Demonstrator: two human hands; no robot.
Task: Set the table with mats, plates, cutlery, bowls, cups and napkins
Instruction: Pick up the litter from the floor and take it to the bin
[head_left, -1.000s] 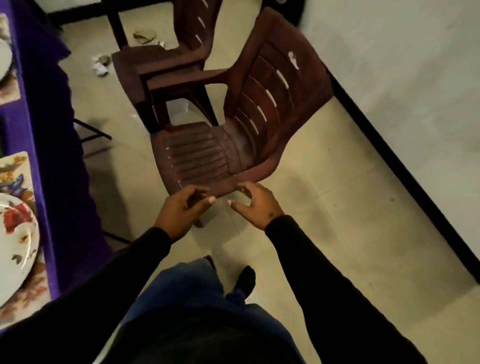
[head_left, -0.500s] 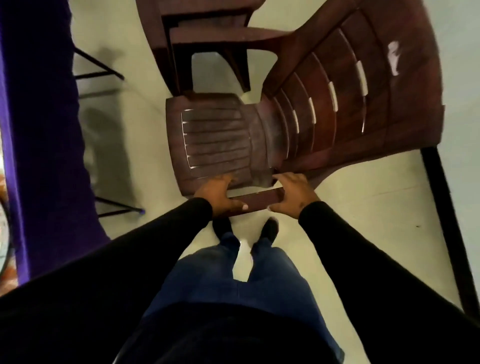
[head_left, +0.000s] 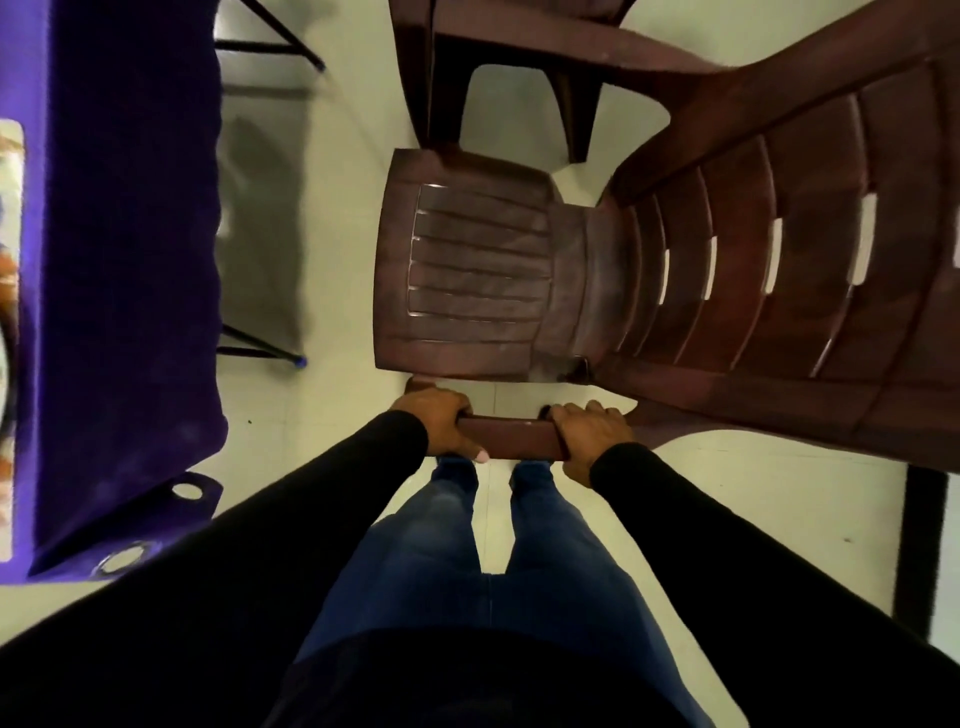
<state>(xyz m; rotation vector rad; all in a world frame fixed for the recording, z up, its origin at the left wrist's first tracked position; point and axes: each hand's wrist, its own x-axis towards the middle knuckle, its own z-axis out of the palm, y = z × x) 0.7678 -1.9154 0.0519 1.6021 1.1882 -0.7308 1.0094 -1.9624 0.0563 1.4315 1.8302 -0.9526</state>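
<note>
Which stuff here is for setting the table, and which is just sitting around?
For the job:
purple tablecloth on the table
patterned mat at its edge
brown plastic chair, its armrest gripped by left hand and right hand

Just there:
second brown chair
floor

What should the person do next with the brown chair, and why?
Probably slide the chair toward the table on the left. Both the left hand and right hand already grip its near armrest, its seat faces the table, and bare floor lies between them.
</note>
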